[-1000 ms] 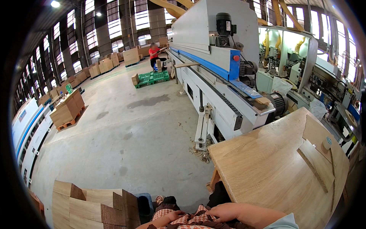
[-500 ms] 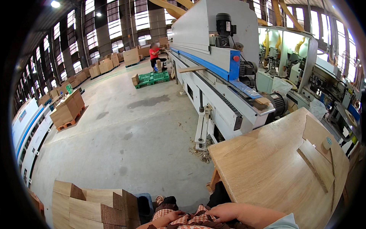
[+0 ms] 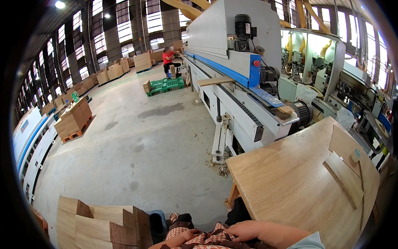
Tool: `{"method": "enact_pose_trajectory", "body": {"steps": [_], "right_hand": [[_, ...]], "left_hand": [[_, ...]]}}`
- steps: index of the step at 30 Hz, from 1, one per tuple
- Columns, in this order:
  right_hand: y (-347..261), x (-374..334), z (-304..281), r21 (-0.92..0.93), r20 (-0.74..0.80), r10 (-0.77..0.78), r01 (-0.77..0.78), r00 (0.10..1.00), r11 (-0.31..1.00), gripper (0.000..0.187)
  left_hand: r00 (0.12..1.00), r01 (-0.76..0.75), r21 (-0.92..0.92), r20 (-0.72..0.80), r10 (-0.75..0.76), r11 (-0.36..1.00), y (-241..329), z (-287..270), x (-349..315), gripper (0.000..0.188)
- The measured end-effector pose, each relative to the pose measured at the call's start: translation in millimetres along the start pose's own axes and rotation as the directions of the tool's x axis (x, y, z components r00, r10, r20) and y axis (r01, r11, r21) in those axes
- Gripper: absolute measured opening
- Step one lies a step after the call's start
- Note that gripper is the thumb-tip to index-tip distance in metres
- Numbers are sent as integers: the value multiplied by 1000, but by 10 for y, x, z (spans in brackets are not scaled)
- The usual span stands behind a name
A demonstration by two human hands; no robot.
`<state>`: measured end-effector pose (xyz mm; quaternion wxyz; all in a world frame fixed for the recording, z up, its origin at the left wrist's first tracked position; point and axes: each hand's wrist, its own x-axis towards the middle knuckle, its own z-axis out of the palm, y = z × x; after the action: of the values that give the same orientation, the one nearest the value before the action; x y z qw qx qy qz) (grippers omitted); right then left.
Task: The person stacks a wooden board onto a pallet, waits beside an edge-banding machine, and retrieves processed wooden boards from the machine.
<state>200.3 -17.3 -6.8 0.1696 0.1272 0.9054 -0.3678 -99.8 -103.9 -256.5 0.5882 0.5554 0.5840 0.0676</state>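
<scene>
My left hand (image 3: 189, 235) lies on my lap, on the red-and-white checked apron (image 3: 207, 238). My right hand (image 3: 242, 230) rests on the same cloth, fingers stretched out, beside the near edge of a wood-grain table (image 3: 273, 178). Neither hand shows anything in its grasp; both sets of fingers lie loosely over the apron. On the long edge-banding machine (image 3: 236, 112) ahead, a wood-coloured board (image 3: 215, 81) sticks out sideways from under the blue rail.
Stacked wood-grain panels (image 3: 95, 226) stand at my left, next to a blue bin (image 3: 157, 222). Narrow offcut strips (image 3: 344, 178) and a tape roll (image 3: 355, 155) lie on the table. Farther off, a person in red (image 3: 168, 58) sits by a green pallet (image 3: 166, 86).
The board on the machine has travelled nearer to me along the rail. My hands stay where they were on my lap.
</scene>
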Motion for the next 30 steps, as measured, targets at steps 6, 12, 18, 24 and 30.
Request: {"method": "enact_pose_trajectory", "body": {"steps": [6, 12, 18, 24, 30], "right_hand": [[-11, -2, -71, 48, 60, 44, -47, 997, 998, 54], [-5, 4, -34, 21, 34, 39, -39, 999, 999, 55], [46, -2, 21, 23, 15, 23, -23, 1000, 999, 54], [8, 11, -23, 64, 86, 59, -65, 995, 996, 54], [0, 19, -24, 30, 39, 49, -50, 998, 998, 55]], "left_hand": [[999, -31, 9, -20, 31, 999, 113, -29, -39, 40], [994, -93, 34, -46, 95, 995, 46, -25, -9, 42], [999, -39, 39, -7, 39, 999, 193, -36, -79, 41], [999, -38, 38, -1, 38, 999, 186, -44, -97, 41], [996, -84, 32, -16, 84, 996, -51, -26, 18, 42]]}}
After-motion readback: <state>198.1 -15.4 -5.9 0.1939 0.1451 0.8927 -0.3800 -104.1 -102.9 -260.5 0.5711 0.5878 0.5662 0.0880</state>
